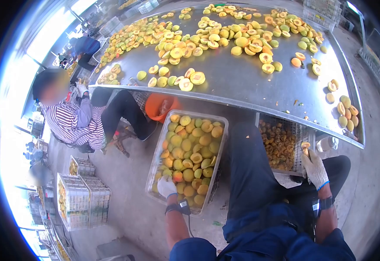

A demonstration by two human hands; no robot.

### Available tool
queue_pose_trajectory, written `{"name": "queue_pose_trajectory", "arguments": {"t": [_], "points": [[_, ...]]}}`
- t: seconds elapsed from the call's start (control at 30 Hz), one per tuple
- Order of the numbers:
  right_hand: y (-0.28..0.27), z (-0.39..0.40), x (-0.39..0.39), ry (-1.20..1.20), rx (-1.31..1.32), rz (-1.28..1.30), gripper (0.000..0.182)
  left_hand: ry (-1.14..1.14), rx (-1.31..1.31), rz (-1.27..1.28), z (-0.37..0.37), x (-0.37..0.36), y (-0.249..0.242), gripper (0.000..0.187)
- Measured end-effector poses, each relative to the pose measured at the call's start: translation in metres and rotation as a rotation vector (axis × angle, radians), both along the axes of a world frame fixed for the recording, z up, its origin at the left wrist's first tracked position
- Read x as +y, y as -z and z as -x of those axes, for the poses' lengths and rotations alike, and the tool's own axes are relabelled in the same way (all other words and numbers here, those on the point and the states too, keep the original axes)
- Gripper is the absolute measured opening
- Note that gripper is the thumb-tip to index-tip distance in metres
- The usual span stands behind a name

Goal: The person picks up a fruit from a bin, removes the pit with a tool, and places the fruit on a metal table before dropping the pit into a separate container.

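My left hand [167,186], in a white glove, reaches into the near left part of a clear plastic crate [223,130] and touches the fruit there. Its fingers are too indistinct to tell whether they grip a piece. Yellow-green peaches [185,145], some of them halved, fill this crate. On the right, my gloved right hand [315,169] is closed, pinching a small orange-brown piece [305,145] at the fingertips. That hand is beside a white crate [289,167] of brown peach stones [279,143], partly under the table.
A metal table [242,85] with a raised rim carries many peach halves [214,37]. An orange bucket [158,106] stands below its edge. Another person [74,117] in a striped top sits at left, near stacked white crates [85,200]. A clear cup [327,144] is by my right knee.
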State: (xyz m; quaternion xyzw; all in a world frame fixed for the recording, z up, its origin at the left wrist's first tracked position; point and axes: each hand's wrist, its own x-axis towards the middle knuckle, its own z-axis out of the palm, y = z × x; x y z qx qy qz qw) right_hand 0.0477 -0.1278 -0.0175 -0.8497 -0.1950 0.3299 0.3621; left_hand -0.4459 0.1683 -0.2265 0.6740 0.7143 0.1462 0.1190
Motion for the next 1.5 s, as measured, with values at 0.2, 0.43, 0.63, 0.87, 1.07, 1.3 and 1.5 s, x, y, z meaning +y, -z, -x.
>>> {"name": "queue_pose_trajectory", "arguments": {"t": [0.2,0.43,0.63,0.87,1.07,1.3,1.5], "points": [[-0.017,0.003,0.004,-0.02,-0.005,-0.065,0.019,0.064,0.134,-0.214,-0.009,-0.004,0.003,0.025],[0.032,-0.015,0.0,-0.123,-0.183,-0.042,0.026,0.268,0.356,0.275,-0.004,0.05,-0.01,0.029],[0.002,-0.006,0.0,-0.046,0.082,-0.228,0.025,0.265,-0.003,-0.013,-0.112,0.061,-0.131,0.03],[0.012,-0.013,-0.016,-0.071,0.901,-0.502,0.044,0.982,-1.015,0.616,-0.336,-0.078,-0.23,0.061],[0.013,-0.008,-0.027,-0.041,1.132,-0.604,0.041,1.004,-1.072,1.115,-0.411,-0.134,-0.194,0.052],[0.027,-0.008,-0.038,0.101,1.461,-0.747,0.037,1.118,-1.111,0.939,-0.421,-0.145,-0.191,0.051],[0.028,-0.013,-0.031,0.124,1.302,-0.752,0.035,0.718,-0.949,0.159,-0.423,-0.003,-0.232,0.027]]}}
